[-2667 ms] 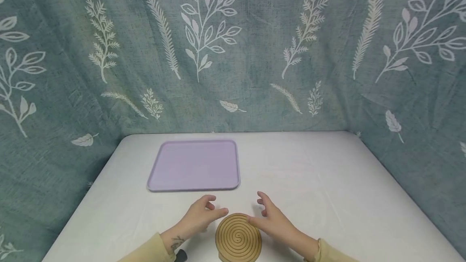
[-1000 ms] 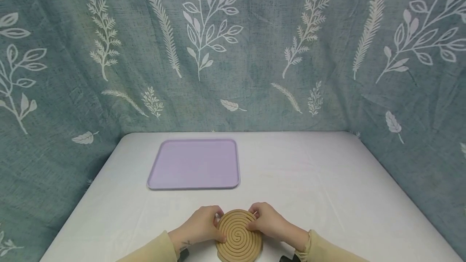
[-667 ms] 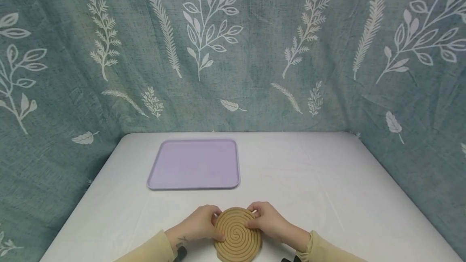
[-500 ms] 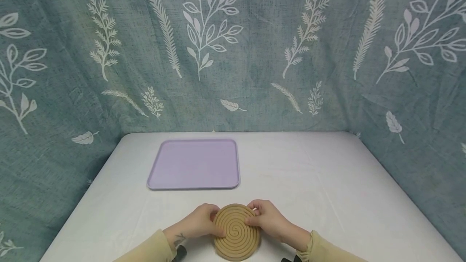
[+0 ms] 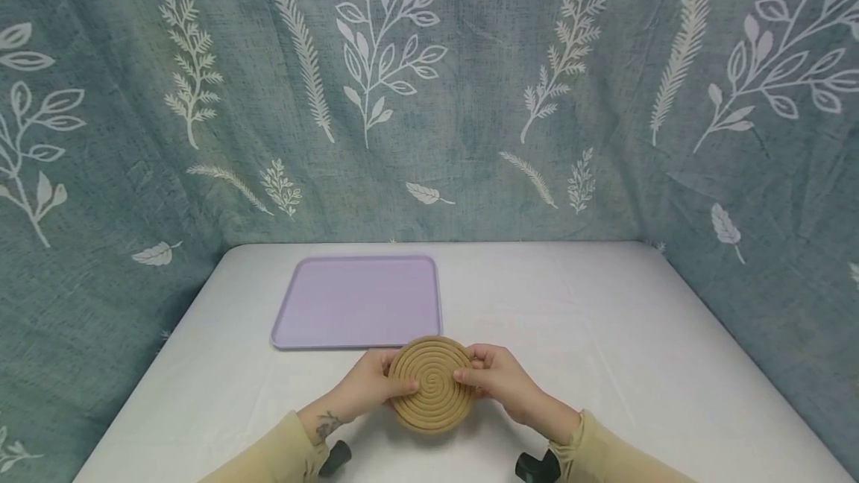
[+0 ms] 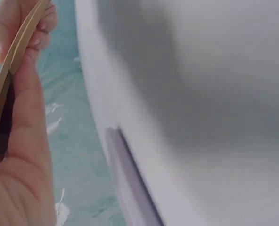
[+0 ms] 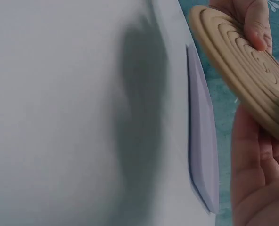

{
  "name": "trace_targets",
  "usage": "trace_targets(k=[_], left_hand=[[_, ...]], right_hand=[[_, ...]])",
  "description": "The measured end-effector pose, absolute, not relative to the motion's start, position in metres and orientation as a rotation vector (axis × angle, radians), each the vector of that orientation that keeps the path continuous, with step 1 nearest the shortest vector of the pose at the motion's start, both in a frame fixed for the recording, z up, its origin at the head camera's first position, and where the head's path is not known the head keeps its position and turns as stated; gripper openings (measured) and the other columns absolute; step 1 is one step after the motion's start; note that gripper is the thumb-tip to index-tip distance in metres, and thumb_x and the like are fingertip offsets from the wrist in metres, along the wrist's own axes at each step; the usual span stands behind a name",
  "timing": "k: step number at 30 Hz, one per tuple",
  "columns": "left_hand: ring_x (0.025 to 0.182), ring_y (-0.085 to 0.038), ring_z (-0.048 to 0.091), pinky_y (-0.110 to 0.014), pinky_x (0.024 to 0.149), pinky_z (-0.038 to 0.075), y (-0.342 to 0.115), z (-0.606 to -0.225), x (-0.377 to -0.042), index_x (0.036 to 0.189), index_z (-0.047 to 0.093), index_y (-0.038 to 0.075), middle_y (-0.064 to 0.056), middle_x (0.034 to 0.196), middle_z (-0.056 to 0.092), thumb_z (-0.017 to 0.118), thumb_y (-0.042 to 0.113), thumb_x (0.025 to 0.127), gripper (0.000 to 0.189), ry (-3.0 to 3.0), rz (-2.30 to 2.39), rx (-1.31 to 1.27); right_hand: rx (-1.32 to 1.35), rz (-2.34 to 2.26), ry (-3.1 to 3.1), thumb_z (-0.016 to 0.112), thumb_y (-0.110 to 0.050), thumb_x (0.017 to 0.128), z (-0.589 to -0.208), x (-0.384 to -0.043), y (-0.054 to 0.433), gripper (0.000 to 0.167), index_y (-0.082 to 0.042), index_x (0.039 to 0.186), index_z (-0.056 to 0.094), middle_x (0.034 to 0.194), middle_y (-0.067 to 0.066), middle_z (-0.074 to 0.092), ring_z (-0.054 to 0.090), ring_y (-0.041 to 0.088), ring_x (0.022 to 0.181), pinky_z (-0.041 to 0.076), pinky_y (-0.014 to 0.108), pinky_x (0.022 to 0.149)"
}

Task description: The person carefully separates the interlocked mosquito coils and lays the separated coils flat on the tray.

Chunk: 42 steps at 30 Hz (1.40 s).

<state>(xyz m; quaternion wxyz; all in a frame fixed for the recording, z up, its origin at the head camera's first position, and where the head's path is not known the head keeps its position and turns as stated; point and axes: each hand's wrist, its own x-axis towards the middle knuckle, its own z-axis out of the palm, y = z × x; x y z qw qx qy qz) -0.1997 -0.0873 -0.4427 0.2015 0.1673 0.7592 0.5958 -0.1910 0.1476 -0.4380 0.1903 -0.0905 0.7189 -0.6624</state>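
Raised off the white table, a round tan trivet [image 5: 432,412] with a spiral groove is held between both hands, its face tilted toward the head camera. My left hand [image 5: 362,387] pinches its left side, thumb on the front face and fingers behind. On the opposite side, my right hand [image 5: 506,384] grips the edge the same way, with the thumb on the face. The left wrist view shows the trivet [image 6: 18,49] nearly edge-on; the right wrist view shows its grooved face [image 7: 238,56] at a slant.
A shallow lilac tray [image 5: 359,302] lies at the back left of the table [image 5: 590,364], just beyond the trivet. A green leaf-patterned curtain [image 5: 470,192] stands behind the table and along both sides. Black wrist gear [image 5: 537,466] sits at the cuffs.
At first both hands were apart around the trivet lying on the table. They took hold of its sides, then lifted it up and forward toward the tray, which has stayed put.
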Motion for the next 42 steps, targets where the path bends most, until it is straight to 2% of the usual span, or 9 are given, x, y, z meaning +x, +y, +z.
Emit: trace_targets(k=[3, 8, 17, 27, 37, 42], left_hand=[[0.070, -0.020, 0.069, -0.032, 0.060, 0.057, -0.088, -0.434, -0.206, 0.115, 0.056, -0.008, -0.015, 0.085, 0.069, 0.070, 0.013, 0.082, 0.042, 2.152, 1.716, 0.460], [0.073, -0.019, 0.069, -0.033, 0.063, 0.057, -0.086, -0.420, -0.215, 0.115, 0.056, -0.009, -0.018, 0.091, 0.068, 0.067, 0.013, 0.084, 0.039, 2.182, 1.796, 0.462], [0.079, -0.021, 0.069, -0.033, 0.067, 0.057, -0.076, -0.400, -0.247, 0.114, 0.057, -0.006, -0.022, 0.097, 0.067, 0.066, 0.012, 0.085, 0.035, 2.255, 1.930, 0.473], [0.084, -0.023, 0.068, -0.031, 0.067, 0.057, -0.069, -0.360, -0.278, 0.116, 0.059, 0.000, -0.021, 0.101, 0.066, 0.066, 0.010, 0.085, 0.034, 2.428, 1.981, 0.553], [0.095, -0.032, 0.065, -0.032, 0.073, 0.056, -0.062, -0.321, -0.283, 0.118, 0.058, -0.004, -0.024, 0.107, 0.064, 0.066, 0.007, 0.085, 0.036, 2.467, 2.036, 0.650], [0.095, -0.026, 0.065, -0.031, 0.075, 0.055, -0.059, -0.329, -0.292, 0.117, 0.061, 0.001, -0.020, 0.106, 0.066, 0.071, 0.013, 0.081, 0.039, 2.452, 2.104, 0.596]], right_hand=[[-0.306, -1.863, 2.013, 0.066, -0.010, 0.084, -0.434, -0.196, 0.150, 0.033, 0.012, 0.106, 0.055, 0.081, 0.002, 0.069, 0.066, 0.010, 0.071, 0.056, 0.029, 0.065], [-0.352, -1.864, 2.091, 0.065, -0.009, 0.085, -0.423, -0.208, 0.148, 0.028, 0.013, 0.101, 0.057, 0.083, 0.007, 0.069, 0.067, 0.013, 0.072, 0.057, 0.034, 0.068], [-0.373, -1.878, 2.291, 0.061, -0.006, 0.088, -0.396, -0.247, 0.145, 0.023, 0.011, 0.102, 0.059, 0.086, 0.010, 0.068, 0.067, 0.013, 0.073, 0.057, 0.034, 0.068], [-0.494, -1.909, 2.457, 0.061, -0.006, 0.088, -0.353, -0.278, 0.147, 0.021, 0.009, 0.103, 0.060, 0.088, 0.016, 0.068, 0.067, 0.012, 0.071, 0.057, 0.031, 0.065], [-0.573, -2.005, 2.520, 0.060, -0.007, 0.089, -0.327, -0.286, 0.148, 0.022, 0.008, 0.105, 0.060, 0.092, 0.022, 0.067, 0.066, 0.009, 0.071, 0.056, 0.028, 0.064], [-0.560, -2.048, 2.518, 0.061, -0.007, 0.088, -0.329, -0.285, 0.146, 0.022, 0.008, 0.104, 0.060, 0.089, 0.018, 0.067, 0.066, 0.008, 0.070, 0.056, 0.027, 0.063]])
